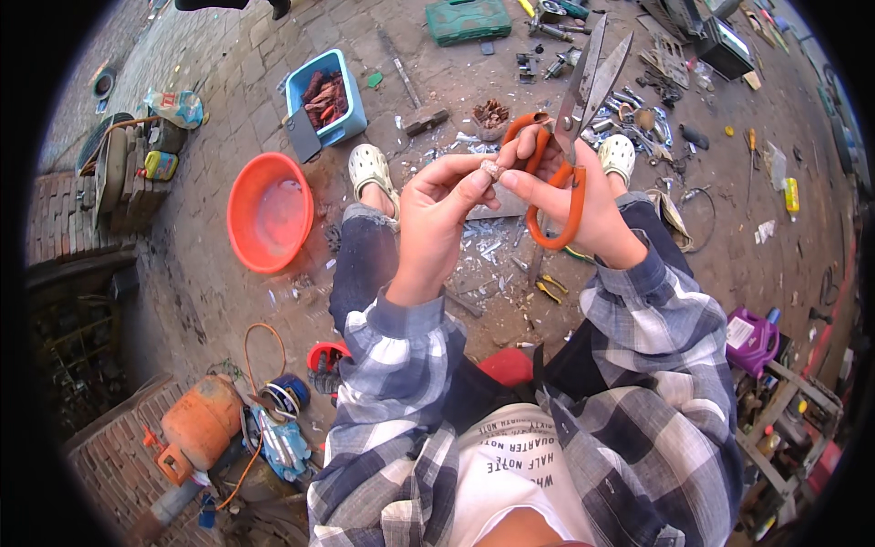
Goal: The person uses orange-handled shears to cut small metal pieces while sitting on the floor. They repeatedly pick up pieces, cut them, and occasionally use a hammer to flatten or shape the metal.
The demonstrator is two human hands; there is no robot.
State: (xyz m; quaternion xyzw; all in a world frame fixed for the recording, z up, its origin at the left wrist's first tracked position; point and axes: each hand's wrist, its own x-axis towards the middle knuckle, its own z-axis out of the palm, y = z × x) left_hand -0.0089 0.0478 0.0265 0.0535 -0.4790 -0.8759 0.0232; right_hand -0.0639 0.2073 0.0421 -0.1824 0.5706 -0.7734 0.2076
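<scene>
Between the fingertips of both hands is a small pinkish-brown lump [492,170], too small to name. My left hand [436,219] is closed on it in a pinch between thumb and fingers. My right hand [597,211] touches the lump with its thumb tip and is closed around the scissors [585,100], whose orange loop handles hang about its fingers. The scissors' blades point up and away from me, slightly parted. Beyond the hands, a heap of reddish-brown pieces [490,114] lies on the ground. A flat grey plate [497,208] is partly hidden below the hands.
An orange basin [235,212] and a blue tub [357,114] of dark red pieces stand at left. A hammer [425,123] lies ahead; yellow-handled pliers [551,290] lie between my legs amid metal scraps. Metal parts [638,123] and a green case [468,22] are farther off.
</scene>
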